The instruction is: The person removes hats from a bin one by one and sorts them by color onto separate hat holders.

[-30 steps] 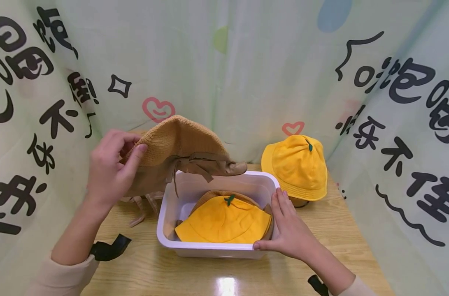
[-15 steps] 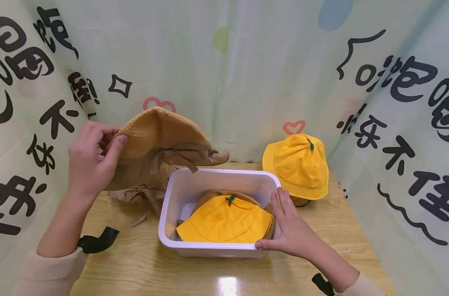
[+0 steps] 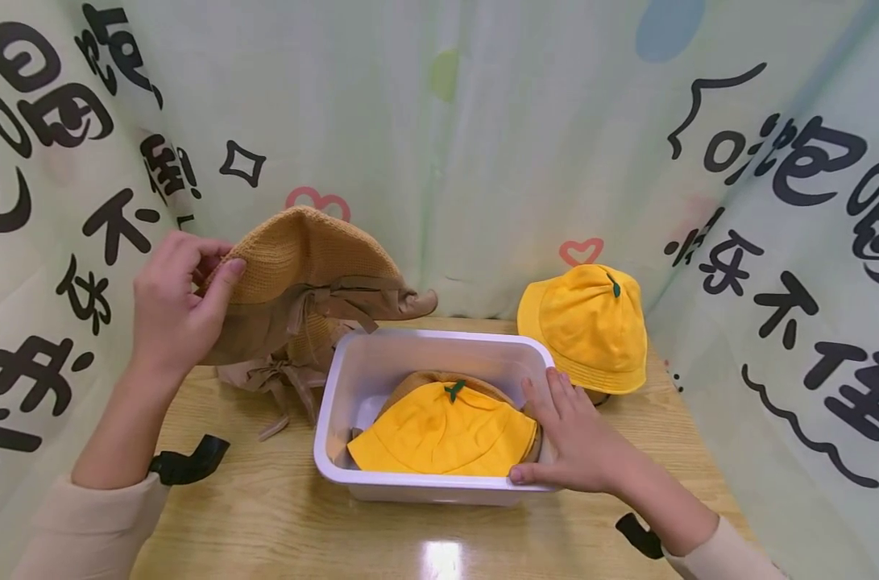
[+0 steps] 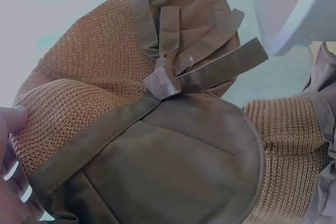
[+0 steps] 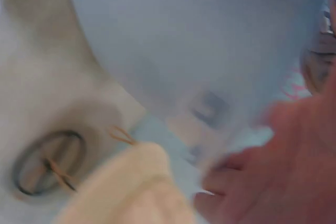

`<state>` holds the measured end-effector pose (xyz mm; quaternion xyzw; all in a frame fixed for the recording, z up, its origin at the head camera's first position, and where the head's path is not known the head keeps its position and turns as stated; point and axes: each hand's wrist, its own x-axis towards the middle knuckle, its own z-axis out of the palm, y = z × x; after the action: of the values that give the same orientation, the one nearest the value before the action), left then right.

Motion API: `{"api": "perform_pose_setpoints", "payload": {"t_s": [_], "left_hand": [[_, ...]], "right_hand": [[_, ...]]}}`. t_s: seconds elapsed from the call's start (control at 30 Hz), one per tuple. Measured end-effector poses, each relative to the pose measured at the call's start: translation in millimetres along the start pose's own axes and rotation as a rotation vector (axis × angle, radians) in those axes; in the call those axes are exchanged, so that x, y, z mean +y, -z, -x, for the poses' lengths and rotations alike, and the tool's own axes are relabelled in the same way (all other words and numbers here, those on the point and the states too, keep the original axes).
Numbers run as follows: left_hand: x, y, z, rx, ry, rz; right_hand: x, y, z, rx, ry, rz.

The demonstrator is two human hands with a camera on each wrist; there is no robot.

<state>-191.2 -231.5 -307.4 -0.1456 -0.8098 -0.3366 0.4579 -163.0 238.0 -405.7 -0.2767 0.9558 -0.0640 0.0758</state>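
My left hand (image 3: 181,298) pinches the edge of a tan knit sun hat (image 3: 294,254) with a brown brim and bow. The hat hangs tilted above the table, left of a white plastic bin (image 3: 428,482). Its bow and folded brim fill much of the left wrist view. A second tan knit hat (image 4: 283,156) lies below and behind it, partly hidden. Inside the bin, a yellow bucket hat (image 3: 442,435) with a green sprout rests over a brown hat. My right hand (image 3: 577,443), fingers straight, rests on the bin's right rim, thumb at the front corner.
Behind the bin's right corner stands another yellow hat (image 3: 584,326) with a sprout. The wooden table (image 3: 265,515) meets a pale printed curtain (image 3: 483,161) at the back and sides. A dark ring (image 5: 50,163) lies blurred in the right wrist view.
My left hand has carried the knit hat leftward, away from above the bin, uncovering more of the hat behind. My right hand has stayed at the bin's rim, its fingers shifting slightly.
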Motion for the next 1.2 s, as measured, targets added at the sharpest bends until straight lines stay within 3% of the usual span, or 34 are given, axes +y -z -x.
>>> {"api": "perform_pose_setpoints", "payload": {"t_s": [0.1, 0.2, 0.43, 0.57, 0.77, 0.93, 1.03, 1.2], "left_hand": [[0.0, 2.0, -1.1, -0.026, -0.008, -0.003], [0.0, 3.0, -1.8, -0.051, -0.020, 0.013], [-3.3, -2.8, 1.4, -0.087, -0.072, 0.101], [0.0, -7.0, 2.5, -0.080, -0.075, 0.126], [5.5, -10.4, 0.1, -0.082, -0.097, 0.160], [5.1, -10.1, -0.9, -0.092, -0.127, 0.194], [3.7, -9.0, -0.9, -0.088, -0.134, 0.204], [1.2, -8.8, -0.9, -0.127, -0.154, 0.240]], "right_hand": [[-4, 25, -10.1, -0.067, 0.032, 0.036], [-8, 52, -27.2, -0.074, 0.086, 0.000], [-22, 100, -87.2, 0.188, 0.264, -0.213], [-36, 109, -120.0, 0.239, 0.367, -0.368], [-62, 112, -158.3, 0.262, 0.415, -0.453], [-77, 114, -176.0, 0.217, 0.395, -0.545], [-80, 114, -182.8, 0.163, 0.382, -0.657], [-83, 115, -189.2, 0.111, 0.435, -0.841]]}}
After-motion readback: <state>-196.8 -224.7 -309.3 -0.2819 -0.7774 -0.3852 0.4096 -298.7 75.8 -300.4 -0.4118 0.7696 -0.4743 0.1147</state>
